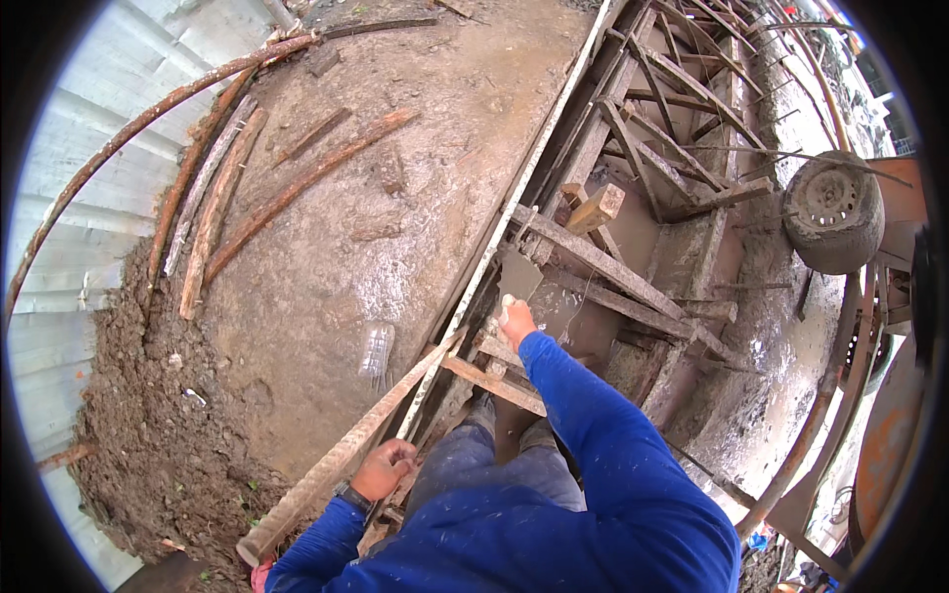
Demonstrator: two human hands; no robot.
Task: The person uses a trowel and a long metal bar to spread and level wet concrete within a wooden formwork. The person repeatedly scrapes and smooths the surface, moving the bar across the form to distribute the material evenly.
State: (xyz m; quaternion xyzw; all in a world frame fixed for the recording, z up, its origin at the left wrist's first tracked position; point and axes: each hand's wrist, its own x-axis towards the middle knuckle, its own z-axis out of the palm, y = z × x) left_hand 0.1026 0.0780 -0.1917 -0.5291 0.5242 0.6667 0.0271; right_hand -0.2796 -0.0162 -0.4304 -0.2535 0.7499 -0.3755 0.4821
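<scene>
My right hand [516, 321] is closed around the handle of a trowel. The trowel's grey, flat blade [520, 274] reaches forward from the fist, over the inner side of the timber formwork near a crosspiece [593, 259]. Down at the left, my left hand [386, 469] rests by the long pale-edged form board [486, 255], its fingers curled; whatever they grip, if anything, is hidden. A round wooden pole [336, 450] slants past that hand, its far end against the board. Between my arms, a short timber [494, 384] lies across the formwork in front of my legs.
Braced timber framing [682, 188] runs away to the upper right. A muddy wheel [836, 211] stands at the right. Left of the board lie a clear plastic bottle [377, 350] and several poles [297, 193] on wet ground, beside corrugated metal sheeting [89, 198].
</scene>
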